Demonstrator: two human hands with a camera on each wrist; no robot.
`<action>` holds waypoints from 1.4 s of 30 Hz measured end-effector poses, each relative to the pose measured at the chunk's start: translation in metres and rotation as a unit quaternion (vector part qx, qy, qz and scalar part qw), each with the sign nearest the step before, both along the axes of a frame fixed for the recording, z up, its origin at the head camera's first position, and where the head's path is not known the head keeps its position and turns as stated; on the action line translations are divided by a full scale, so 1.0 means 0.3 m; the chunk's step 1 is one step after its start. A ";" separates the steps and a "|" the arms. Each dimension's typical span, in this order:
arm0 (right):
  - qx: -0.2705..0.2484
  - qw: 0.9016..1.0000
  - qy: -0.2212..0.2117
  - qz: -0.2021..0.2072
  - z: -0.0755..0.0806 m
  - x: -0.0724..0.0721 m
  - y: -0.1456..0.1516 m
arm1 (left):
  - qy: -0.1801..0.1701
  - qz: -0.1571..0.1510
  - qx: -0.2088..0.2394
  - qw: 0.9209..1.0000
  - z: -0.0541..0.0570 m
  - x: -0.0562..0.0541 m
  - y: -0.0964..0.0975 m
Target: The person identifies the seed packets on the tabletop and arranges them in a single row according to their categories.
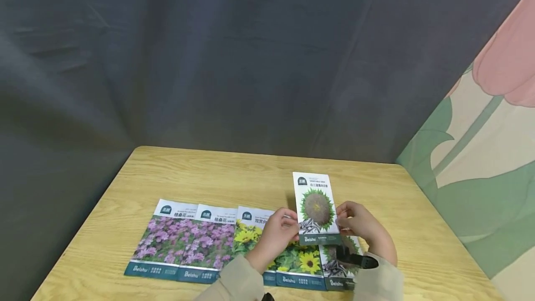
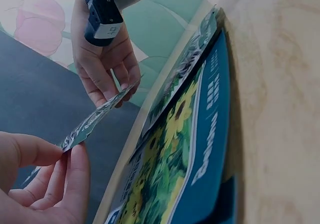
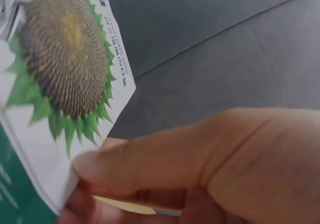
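Observation:
A seed packet (image 1: 316, 208) with a sunflower head printed on it is held up above the table, tilted toward the head camera. My left hand (image 1: 277, 236) pinches its left edge between thumb and fingers, and my right hand (image 1: 368, 226) pinches the right edge. The right wrist view shows the thumb (image 3: 130, 164) pressed on the packet's face. Beneath it lies a second sunflower-head packet (image 1: 338, 268), partly covered by the held one and the right wrist. Beside that is a yellow-flower packet (image 1: 298, 264), its top hidden.
Another yellow-flower packet (image 1: 248, 231) lies partly under the left arm. Two pink-flower packets (image 1: 163, 238) overlap at the left of the row. The wooden table (image 1: 217, 171) ends at a dark curtain (image 1: 251, 82) behind and a flower-patterned wall (image 1: 493, 152) at right.

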State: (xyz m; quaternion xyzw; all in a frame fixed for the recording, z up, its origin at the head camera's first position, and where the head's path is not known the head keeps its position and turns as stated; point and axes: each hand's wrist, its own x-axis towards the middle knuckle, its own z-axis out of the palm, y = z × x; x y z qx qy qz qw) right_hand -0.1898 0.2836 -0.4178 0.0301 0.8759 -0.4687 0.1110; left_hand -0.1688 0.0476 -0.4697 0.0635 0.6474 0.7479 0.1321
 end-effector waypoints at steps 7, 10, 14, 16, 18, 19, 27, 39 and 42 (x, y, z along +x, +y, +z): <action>-0.006 0.999 -0.027 0.044 -0.014 -0.005 0.091 | 0.012 -0.011 -0.034 0.999 0.008 0.011 0.062; -0.012 0.996 -0.048 0.070 -0.011 -0.008 0.134 | 0.005 -0.018 -0.038 0.999 0.011 0.016 0.089; -0.029 0.991 -0.075 0.103 -0.009 -0.006 0.189 | 0.003 -0.018 -0.047 0.999 0.014 0.020 0.127; -0.033 0.989 -0.086 0.112 -0.008 -0.003 0.216 | 0.005 -0.017 -0.056 0.998 0.016 0.020 0.147; -0.033 0.988 -0.092 0.121 -0.007 -0.002 0.244 | 0.010 -0.019 -0.061 0.998 0.019 0.020 0.169; -0.033 0.987 -0.095 0.124 -0.005 -0.002 0.257 | 0.010 -0.019 -0.062 0.998 0.021 0.021 0.180; -0.049 0.978 -0.133 0.150 -0.009 0.008 0.379 | -0.009 -0.030 -0.061 0.998 0.038 0.042 0.283; -0.079 0.966 -0.184 0.162 0.003 0.055 0.522 | -0.029 -0.055 -0.094 0.994 0.064 0.087 0.395; -0.095 0.963 -0.188 0.170 -0.012 0.062 0.545 | -0.026 -0.061 -0.105 0.992 0.072 0.096 0.411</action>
